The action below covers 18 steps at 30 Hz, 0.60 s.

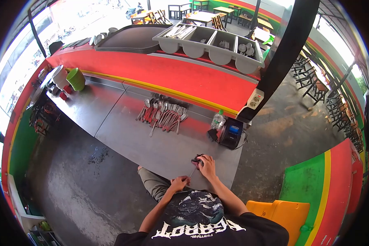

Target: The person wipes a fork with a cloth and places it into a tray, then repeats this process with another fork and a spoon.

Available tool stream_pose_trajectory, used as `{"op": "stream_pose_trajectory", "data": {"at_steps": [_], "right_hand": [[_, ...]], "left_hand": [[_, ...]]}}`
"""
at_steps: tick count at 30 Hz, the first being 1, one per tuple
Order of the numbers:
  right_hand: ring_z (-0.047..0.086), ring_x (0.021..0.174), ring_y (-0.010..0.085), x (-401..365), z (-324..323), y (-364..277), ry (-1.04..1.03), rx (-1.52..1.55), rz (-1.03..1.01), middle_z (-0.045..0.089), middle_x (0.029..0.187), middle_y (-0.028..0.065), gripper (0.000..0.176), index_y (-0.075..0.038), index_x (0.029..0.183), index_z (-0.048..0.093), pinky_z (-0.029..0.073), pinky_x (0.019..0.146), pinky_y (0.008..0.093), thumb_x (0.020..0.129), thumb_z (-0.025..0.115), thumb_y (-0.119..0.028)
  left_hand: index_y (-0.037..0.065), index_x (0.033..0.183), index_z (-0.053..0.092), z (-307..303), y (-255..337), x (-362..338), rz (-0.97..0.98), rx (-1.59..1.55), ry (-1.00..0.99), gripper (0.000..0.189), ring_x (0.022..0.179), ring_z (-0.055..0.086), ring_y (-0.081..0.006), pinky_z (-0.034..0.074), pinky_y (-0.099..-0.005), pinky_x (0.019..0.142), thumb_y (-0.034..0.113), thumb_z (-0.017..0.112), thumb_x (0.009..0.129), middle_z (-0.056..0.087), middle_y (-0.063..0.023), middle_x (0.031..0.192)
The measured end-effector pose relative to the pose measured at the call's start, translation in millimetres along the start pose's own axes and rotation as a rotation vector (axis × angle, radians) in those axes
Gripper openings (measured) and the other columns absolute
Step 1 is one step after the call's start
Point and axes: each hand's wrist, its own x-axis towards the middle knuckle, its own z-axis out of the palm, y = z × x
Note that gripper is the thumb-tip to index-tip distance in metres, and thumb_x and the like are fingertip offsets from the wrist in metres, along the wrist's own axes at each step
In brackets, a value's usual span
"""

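Observation:
My right hand [207,167] is closed around a small dark red and black bundle [197,160] that looks like cloth, over the steel counter [131,143]. Close to my body, my left hand [179,183] has its fingers curled around one end of a thin metal utensil [191,174]. The utensil's other end runs up to the bundle under my right fingers, where its head is hidden. Farther up the counter lies a spread pile of spoons and forks [162,116], handles mostly toward me.
Right of the pile stand a clear bottle [217,119] and a black device [231,133]. A green basket [75,79] sits at the counter's far left. On the red ledge are dark trays [131,39] and a grey cutlery holder [211,39]. An orange chair [283,213] is right of me.

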Motion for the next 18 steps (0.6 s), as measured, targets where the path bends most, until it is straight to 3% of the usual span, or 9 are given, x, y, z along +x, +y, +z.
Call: {"op": "stream_pose_trajectory", "data": {"at_steps": [2,6,7,11,18], "right_hand": [[0.056,0.107,0.0290,5,-1,2,0.083,-0.027,0.047,0.063,0.113,0.0044,0.033,-0.015,0.108,0.069,0.045,0.087,0.0421,0.075,0.069,-0.011],[0.055,0.106,0.0338,4,8,18,0.243,0.046,0.130,0.060,0.110,0.0124,0.031,-0.012,0.113,0.066,0.045,0.090,0.0437,0.082,0.066,-0.013],[0.055,0.107,0.0365,2,8,21,0.237,0.108,0.160,0.059,0.111,0.0165,0.030,-0.008,0.115,0.064,0.045,0.093,0.0448,0.086,0.063,-0.015],[0.055,0.111,0.0381,-2,4,33,0.228,0.257,0.193,0.059,0.115,0.0174,0.030,-0.006,0.117,0.062,0.043,0.099,0.0439,0.090,0.061,-0.018],[0.056,0.112,0.0377,-3,3,35,0.189,0.298,0.267,0.060,0.115,0.0174,0.032,-0.005,0.117,0.063,0.044,0.098,0.0427,0.088,0.063,-0.020]], "left_hand": [[0.023,0.100,0.074,3,-9,5,-0.002,-0.018,-0.013,0.044,0.096,0.068,-0.0179,0.029,-0.0522,0.099,0.058,0.049,0.096,0.075,0.0075,0.088],[0.023,0.101,0.074,3,-2,1,-0.024,0.003,0.048,0.043,0.096,0.069,-0.0179,0.030,-0.0532,0.099,0.058,0.049,0.096,0.076,0.0075,0.089],[0.023,0.102,0.074,4,1,-1,-0.018,0.005,0.099,0.041,0.095,0.069,-0.0178,0.031,-0.0529,0.098,0.057,0.051,0.095,0.076,0.0072,0.090],[0.021,0.106,0.071,18,-6,0,0.052,-0.076,0.294,0.032,0.088,0.070,-0.0173,0.034,-0.0510,0.094,0.048,0.059,0.093,0.076,0.0048,0.089],[0.017,0.109,0.068,16,24,-10,0.027,-0.078,0.484,0.024,0.078,0.069,-0.0199,0.038,-0.0467,0.084,0.030,0.070,0.088,0.072,0.0004,0.084]]}}
